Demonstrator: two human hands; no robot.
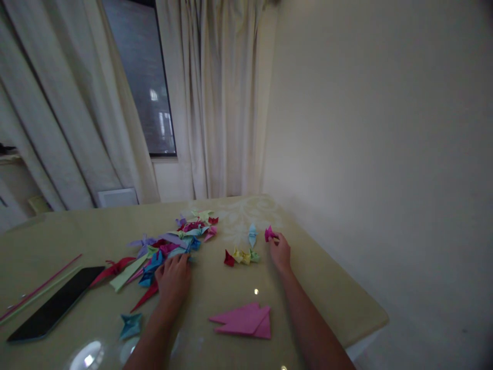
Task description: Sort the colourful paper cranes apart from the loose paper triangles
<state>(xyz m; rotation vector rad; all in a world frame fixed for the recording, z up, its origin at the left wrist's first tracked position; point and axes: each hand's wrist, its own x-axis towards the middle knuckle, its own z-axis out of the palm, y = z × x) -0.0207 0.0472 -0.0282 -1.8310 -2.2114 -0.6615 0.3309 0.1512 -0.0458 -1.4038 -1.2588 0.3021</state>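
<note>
Between the fingertips of my right hand (281, 253) is a small magenta folded-paper piece (269, 234), near the table's far right. To its left stands a light-blue folded-paper piece (252, 235), and nearer me a short row of red, yellow and green paper pieces (242, 256). My left hand (174, 275) rests with fingers spread at the right edge of a pile of colourful origami (169, 246); its fingertips touch the pile. A flat pink folded paper (246, 321) lies between my forearms. Left of my left forearm sits a teal paper star (131, 326).
A dark flat phone-like slab (57, 303) lies at the left, beside thin pink and green strips (42, 290). The glossy table (323, 288) has its right edge along a plain wall (377, 128). Curtains (227, 103) and a window (142, 77) stand behind.
</note>
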